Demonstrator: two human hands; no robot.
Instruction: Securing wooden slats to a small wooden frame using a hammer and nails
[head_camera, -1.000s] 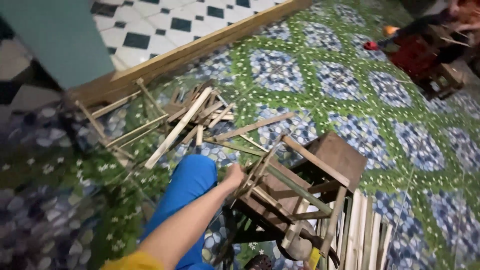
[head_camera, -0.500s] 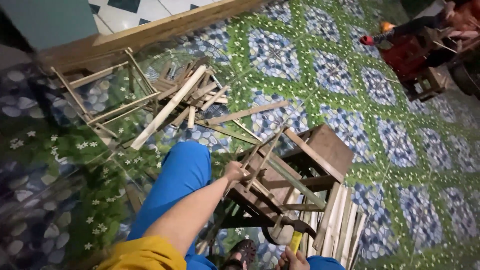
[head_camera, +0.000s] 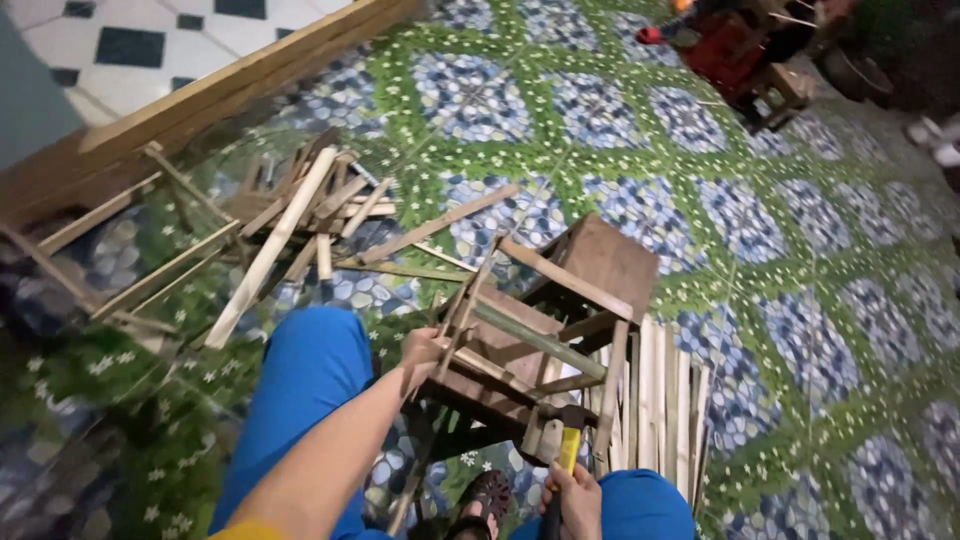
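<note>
On the patterned floor mat (head_camera: 800, 250), seen from above, left to right. At far left a loose heap of wooden slats (head_camera: 270, 240) lies beside a long plank (head_camera: 200, 100) that borders the tiled floor. Nearer the viewer, a knee in blue trousers (head_camera: 310, 380) rises from the lower edge. The left hand (head_camera: 420, 350) reaches forward, its grip closed around the near left corner of a slatted frame (head_camera: 510, 340), a light assembly of thin strips that rests tilted on a dark wooden stool (head_camera: 590, 270) serving as a bench. At lower centre the right hand (head_camera: 572, 498) has its grip wrapped about the handle of a hammer (head_camera: 568, 440), yellow-shafted, the head raised close to the lower edge of the frame. To the right of the stool, a row of cut strips (head_camera: 660, 400) lies side by side on the mat. At upper right, well apart, red and dark things are too blurred to identify.

Step in hand, as judged: the frame is steadied for hammering at a joint. The next move calls for a firm hold on the corner and a short, controlled blow, since the strips look thin and liable to split or shift.
</note>
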